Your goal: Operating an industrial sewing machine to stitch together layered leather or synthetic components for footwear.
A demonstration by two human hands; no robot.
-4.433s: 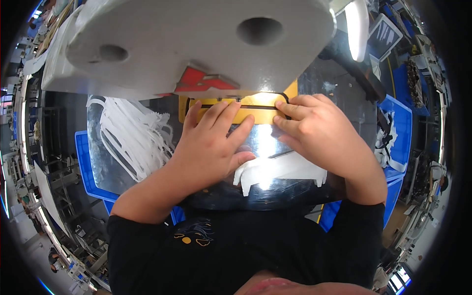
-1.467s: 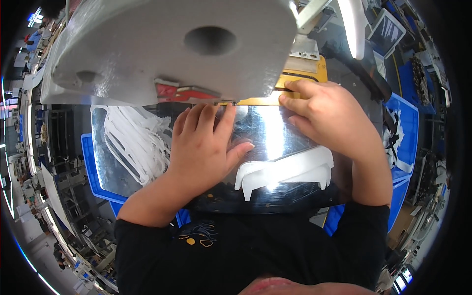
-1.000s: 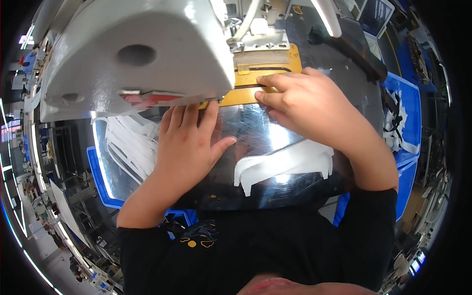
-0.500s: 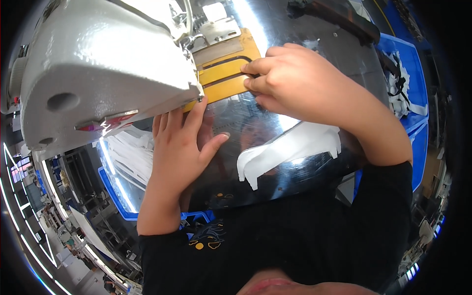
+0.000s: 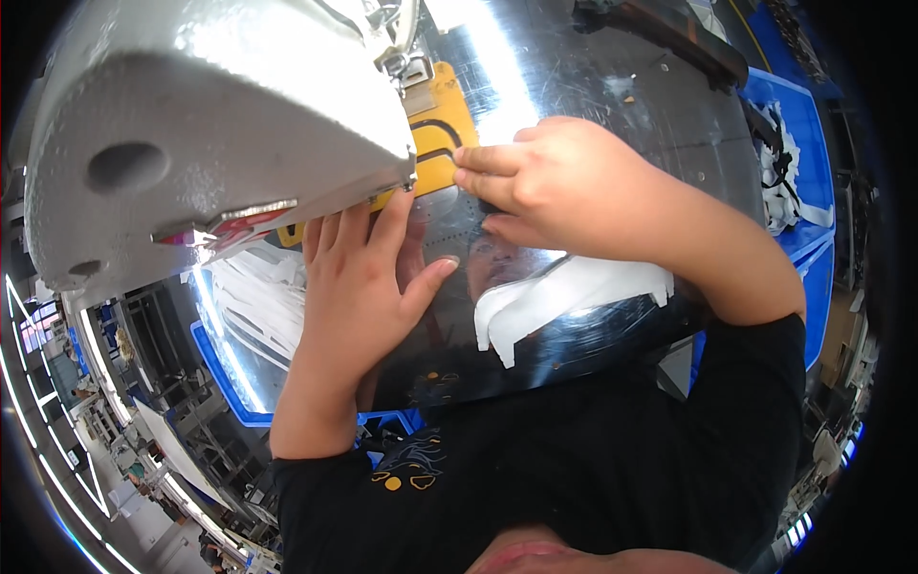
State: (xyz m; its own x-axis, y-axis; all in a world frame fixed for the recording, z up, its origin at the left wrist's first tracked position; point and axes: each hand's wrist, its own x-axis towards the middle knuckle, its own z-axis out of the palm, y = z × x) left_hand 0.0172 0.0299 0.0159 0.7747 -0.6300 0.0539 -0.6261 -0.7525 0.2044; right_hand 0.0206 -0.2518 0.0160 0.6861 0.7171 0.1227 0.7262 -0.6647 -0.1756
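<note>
A flat yellow template [image 5: 435, 175] with dark curved slots lies on the shiny metal table, partly beneath the white sewing machine head [image 5: 229, 105]. My left hand [image 5: 354, 282] rests flat at the template's near edge, fingers stretched forward and thumb spread; its fingertips come up close to the machine head. At the template's right end, my right hand [image 5: 574, 187] presses with its index and middle fingertips, while the thumb stays lower, apart from them. Nearer me lie curved white fabric pieces [image 5: 574, 298], stacked and touched by neither hand.
White strips [image 5: 253, 301] are piled on the left beside the machine, above a blue bin [image 5: 218, 378]. To the right, another blue bin [image 5: 811, 230] contains white and black scraps. A dark bar [image 5: 669, 43] crosses the table's far right.
The template has slid left, further under the machine head, and my right hand has moved left with it. My left hand keeps nearly the same flat pose. The view has shifted slightly.
</note>
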